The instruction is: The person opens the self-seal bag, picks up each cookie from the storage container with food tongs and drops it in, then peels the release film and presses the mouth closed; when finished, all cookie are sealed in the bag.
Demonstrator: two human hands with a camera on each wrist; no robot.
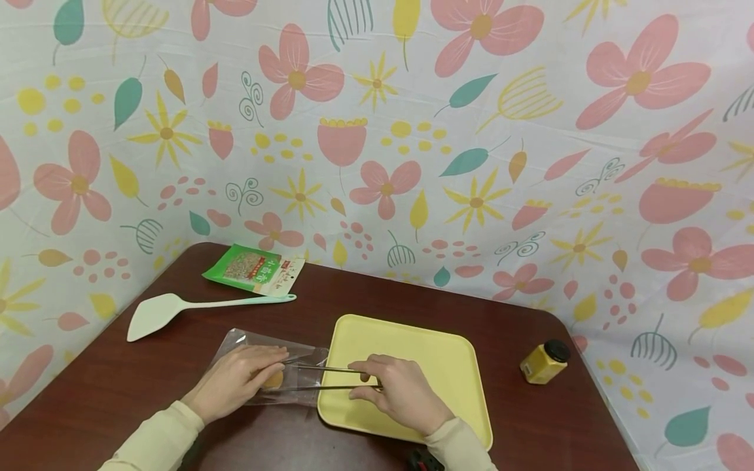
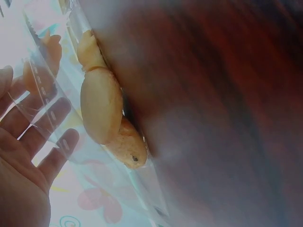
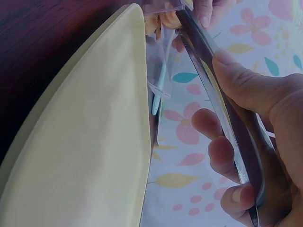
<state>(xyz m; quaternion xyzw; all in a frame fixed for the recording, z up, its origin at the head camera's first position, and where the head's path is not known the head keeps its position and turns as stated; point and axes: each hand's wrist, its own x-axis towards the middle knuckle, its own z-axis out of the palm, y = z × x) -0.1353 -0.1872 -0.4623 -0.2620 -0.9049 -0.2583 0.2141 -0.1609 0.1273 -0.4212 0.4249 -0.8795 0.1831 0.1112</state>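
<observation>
A clear plastic bag [image 1: 303, 398] holding tan pieces of food [image 2: 101, 105] lies left of centre in the head view. One piece is a flat oval with a pale face. My left hand [image 1: 241, 379] lies on the bag, its fingers loosely extended against the plastic in the left wrist view. With thumb and fingers of my right hand [image 1: 406, 396], I grip metal tongs [image 3: 227, 104] over the yellow tray [image 1: 406, 337]. The arms of the tongs stand apart and point left, their far ends at the bag beside the food.
A white spatula [image 1: 156, 316] and a green seed packet [image 1: 256, 271] lie at the back left. To the right of the tray stands a yellow jar with a black lid [image 1: 543, 363]. A dark object [image 1: 425, 460] shows partly by my right sleeve. Patterned cloth hangs behind the table.
</observation>
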